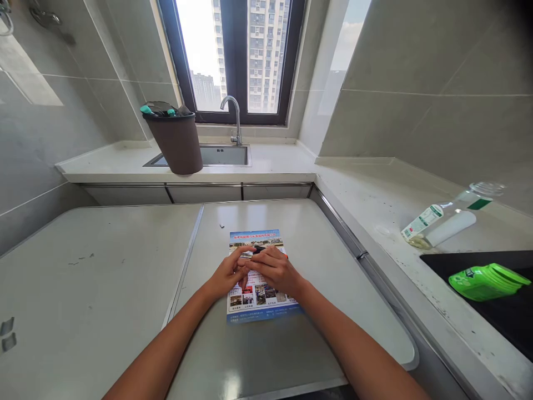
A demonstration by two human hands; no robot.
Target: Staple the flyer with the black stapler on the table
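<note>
A printed colour leaflet (255,240) lies flat on a grey table (291,344) in front of me. Both my hands meet over its middle. My right hand (275,269) is closed around a small dark object (259,250) with an orange tip showing at its right side; it looks like a pen or small cutter. My left hand (228,272) has its fingers curled and pinched against the same object from the left. The hands hide the centre of the leaflet.
A brown bin (178,143) stands on the counter in front of the sink (225,156) and tap (235,118) under the window. On the right counter lie a clear bottle (449,218) and a green pack (487,281) on a black hob. A second table (83,289) adjoins on the left.
</note>
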